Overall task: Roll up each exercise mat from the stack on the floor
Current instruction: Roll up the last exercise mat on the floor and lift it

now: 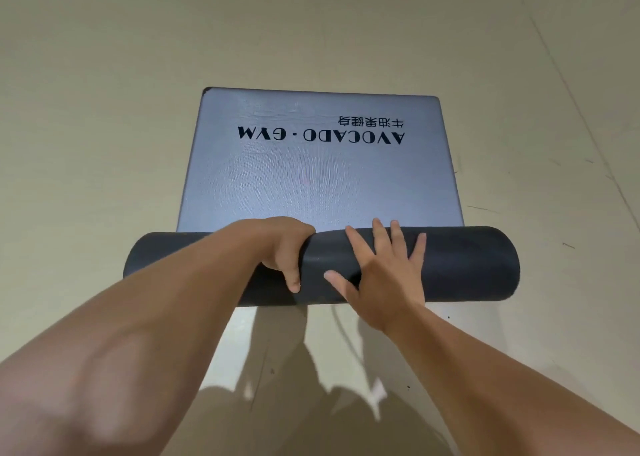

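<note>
Exercise mat (320,192) is lying partly rolled on the pale floor (104,144), its near end forming a thick dark roll (460,263) lying crosswise. Left hand (282,248) is gripping the top of it, fingers curling over the far side and thumb pressing the near face. Right hand (386,272) is pressing flat just beside it, fingers spread. Beyond, the grey flat part is stretching away, showing upside-down lettering (320,136) reading AVOCADO · GYM.
</note>
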Motion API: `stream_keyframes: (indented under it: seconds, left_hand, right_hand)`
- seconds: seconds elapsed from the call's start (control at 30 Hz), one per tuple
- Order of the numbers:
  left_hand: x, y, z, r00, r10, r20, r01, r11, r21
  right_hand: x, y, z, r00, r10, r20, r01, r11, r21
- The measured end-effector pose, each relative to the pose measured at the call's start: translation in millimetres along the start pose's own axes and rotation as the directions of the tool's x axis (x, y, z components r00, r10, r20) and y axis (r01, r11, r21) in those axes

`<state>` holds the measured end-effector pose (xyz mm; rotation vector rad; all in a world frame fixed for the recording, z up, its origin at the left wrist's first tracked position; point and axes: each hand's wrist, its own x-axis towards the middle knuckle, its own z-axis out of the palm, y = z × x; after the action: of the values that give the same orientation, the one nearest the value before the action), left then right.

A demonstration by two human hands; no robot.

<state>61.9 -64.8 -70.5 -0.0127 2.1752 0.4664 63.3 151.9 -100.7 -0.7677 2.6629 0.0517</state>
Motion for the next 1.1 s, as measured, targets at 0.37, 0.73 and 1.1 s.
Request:
stream_keyframes:
  seconds: [0.37, 0.73, 1.1]
  left_hand:
    - [-24, 23, 82, 0.767, -0.093, -0.635, 0.190, 0.978, 0.086]
    - [21, -1, 53, 0.832, -0.150, -0.534, 0.268, 0.951, 0.151]
    - [46, -14, -12, 0.898, -0.092, -0.430, 0.187, 0.965, 0.183]
  right_hand:
    - [75, 3, -22, 0.998, 0.033, 0.046, -0.031, 0.999, -0.034]
    - [56, 1, 9, 0.958, 0.069, -0.277, -0.049, 0.996, 0.080]
    - [104, 22, -34, 0.990, -0.095, 0.106, 0.107, 0.988, -0.113]
